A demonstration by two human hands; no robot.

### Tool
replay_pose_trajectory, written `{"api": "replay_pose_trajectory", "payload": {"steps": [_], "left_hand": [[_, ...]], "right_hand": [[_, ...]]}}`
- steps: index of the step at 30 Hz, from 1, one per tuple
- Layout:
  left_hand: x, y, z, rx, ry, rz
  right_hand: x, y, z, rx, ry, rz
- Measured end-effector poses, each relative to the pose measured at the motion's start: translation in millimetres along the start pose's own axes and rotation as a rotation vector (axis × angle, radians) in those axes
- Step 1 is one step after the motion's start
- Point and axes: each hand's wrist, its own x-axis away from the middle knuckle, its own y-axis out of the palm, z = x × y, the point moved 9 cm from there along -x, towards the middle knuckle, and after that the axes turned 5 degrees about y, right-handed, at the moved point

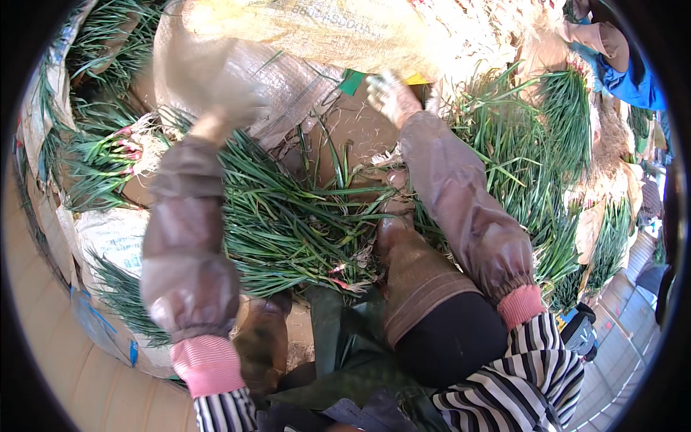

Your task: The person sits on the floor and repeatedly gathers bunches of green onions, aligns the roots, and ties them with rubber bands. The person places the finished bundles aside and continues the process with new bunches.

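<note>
My left hand (237, 108) is blurred by motion above a pale woven sack (286, 92). A brownish smear lies around its fingers, and whether it holds anything cannot be told. To the right, my right hand (395, 97) reaches over muddy ground near a green patch (352, 82) by the yellowish sack (324, 27). Its fingers look slightly apart, with nothing visible in them. Between my forearms lies a loose heap of green onions (291, 221), with a few reddish bulbs and pale roots (345, 278) at its near edge.
On the left rests a green onion bunch with pinkish bulbs (127, 148). More onions (507, 140) are piled at right, beside a tied bunch (569, 119). My muddy boot (415, 270) stands by the heap. Another person's sleeve (599, 43) shows at upper right.
</note>
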Motion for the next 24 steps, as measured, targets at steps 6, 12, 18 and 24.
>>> {"api": "replay_pose_trajectory", "payload": {"steps": [6,12,18,24], "left_hand": [[-73.0,117.9,-34.0,0.560,0.019,-0.214],[-74.9,98.3,77.7,0.703,0.333,-0.121],[-104.2,114.5,159.5,0.777,0.256,-0.007],[-139.4,107.7,176.5,0.638,0.393,0.170]], "right_hand": [[41.9,33.9,-168.1,-0.144,-0.499,-0.634],[101.9,57.3,-211.5,0.469,-0.982,-0.249],[99.7,79.4,-187.9,0.405,-0.714,-0.570],[70.6,57.6,-114.9,0.524,-0.481,-0.694]]}}
